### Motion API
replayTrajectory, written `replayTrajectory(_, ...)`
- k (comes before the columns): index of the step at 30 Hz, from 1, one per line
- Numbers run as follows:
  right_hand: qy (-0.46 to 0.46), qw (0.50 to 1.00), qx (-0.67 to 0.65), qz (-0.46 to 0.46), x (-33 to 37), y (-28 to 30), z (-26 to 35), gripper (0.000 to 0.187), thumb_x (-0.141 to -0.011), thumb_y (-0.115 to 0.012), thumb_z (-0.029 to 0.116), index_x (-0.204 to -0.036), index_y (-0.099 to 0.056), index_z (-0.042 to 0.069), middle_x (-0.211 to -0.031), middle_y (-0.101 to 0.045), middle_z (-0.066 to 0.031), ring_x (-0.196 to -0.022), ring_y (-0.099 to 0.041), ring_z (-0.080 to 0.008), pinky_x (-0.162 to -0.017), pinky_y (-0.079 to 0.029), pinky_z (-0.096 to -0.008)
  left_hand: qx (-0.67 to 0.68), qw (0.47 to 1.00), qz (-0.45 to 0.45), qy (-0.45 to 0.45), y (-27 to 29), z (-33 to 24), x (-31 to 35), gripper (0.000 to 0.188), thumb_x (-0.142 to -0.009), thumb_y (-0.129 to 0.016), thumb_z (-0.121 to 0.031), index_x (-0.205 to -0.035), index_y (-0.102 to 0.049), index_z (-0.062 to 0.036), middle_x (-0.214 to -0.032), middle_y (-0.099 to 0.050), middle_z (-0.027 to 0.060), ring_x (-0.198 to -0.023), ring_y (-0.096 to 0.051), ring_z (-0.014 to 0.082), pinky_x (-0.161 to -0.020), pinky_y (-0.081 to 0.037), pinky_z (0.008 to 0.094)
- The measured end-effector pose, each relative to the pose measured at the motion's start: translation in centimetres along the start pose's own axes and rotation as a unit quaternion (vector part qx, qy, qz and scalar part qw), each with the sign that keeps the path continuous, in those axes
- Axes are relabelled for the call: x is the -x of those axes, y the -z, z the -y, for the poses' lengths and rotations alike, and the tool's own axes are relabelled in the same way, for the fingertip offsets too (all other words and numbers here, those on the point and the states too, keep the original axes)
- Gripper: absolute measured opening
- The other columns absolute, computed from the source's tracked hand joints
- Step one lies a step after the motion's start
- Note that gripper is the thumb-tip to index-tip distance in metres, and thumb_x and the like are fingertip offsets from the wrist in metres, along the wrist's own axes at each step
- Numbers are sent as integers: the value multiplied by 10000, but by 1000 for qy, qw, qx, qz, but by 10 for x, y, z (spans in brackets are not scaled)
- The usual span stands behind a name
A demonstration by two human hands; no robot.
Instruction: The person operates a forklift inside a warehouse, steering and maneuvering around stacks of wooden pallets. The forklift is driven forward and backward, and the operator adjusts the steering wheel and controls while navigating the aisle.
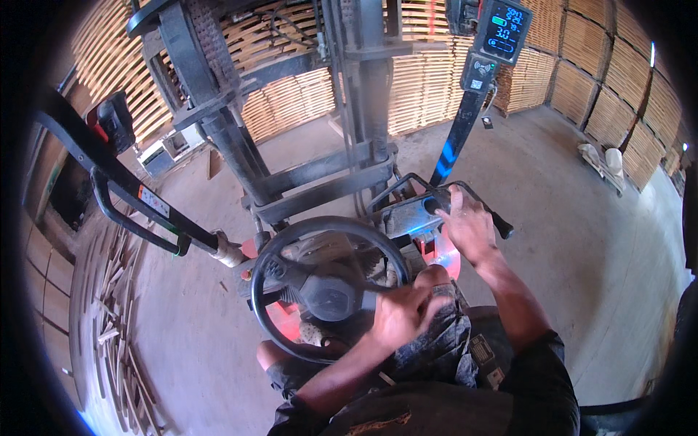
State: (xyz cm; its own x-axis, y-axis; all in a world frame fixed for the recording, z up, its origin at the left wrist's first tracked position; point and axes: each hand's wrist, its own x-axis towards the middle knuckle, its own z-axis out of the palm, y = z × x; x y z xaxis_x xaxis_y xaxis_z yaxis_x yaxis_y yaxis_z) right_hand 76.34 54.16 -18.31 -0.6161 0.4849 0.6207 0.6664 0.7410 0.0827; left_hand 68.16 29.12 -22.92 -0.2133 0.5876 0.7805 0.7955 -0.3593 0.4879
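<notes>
A person sits at a forklift, seen from above. The right arm stretches forward, elbow slightly bent; the right hand (469, 229) is palm down at the control panel (401, 216), right of the steering wheel (331, 296), its index finger pointing ahead. Whether it grips a lever cannot be told. The left forearm slants in from lower left; the left hand (401, 317), blurred, fingers partly curled, overlaps the wheel's lower-right rim, its grip unclear. The wheel is centred before the person, behind the mast (320, 192).
</notes>
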Motion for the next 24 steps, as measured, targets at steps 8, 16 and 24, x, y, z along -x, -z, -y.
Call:
replayTrajectory(8, 26, 999, 1, -41, 2, -6, -15, 729, -1055, -748, 467, -1581, -490, 34, -1059, -732, -228, -959, -756, -439, -665, -643, -504, -74, 979, -184, 46, 34, 30, -98, 302, -1033, -866, -275, -895, -803, -13, -652, -714, 78, -577, -678, 123, -541, -530, 330)
replayTrajectory(16, 52, 994, 2, -91, 6, -8, -12, 813, -930, -902, 385, -1535, -501, 19, -1028, -721, -208, -947, -725, -429, -767, -627, -521, 17, 914, -377, 146, 149, 69, -64, 282, -1128, -704, -173, -919, -773, 4, -670, -665, -3, -616, -595, 65, -586, -442, 244)
replayTrajectory(24, 60, 997, 8, -55, -23, -18, -7, 761, -999, -816, 474, -1549, -530, 31, -1008, -741, -190, -872, -767, -388, -639, -648, -458, -39, 901, -411, 136, 182, 89, 26, 424, -1207, -551, -158, -824, -650, -6, -658, -626, 53, -579, -582, 111, -570, -468, 271)
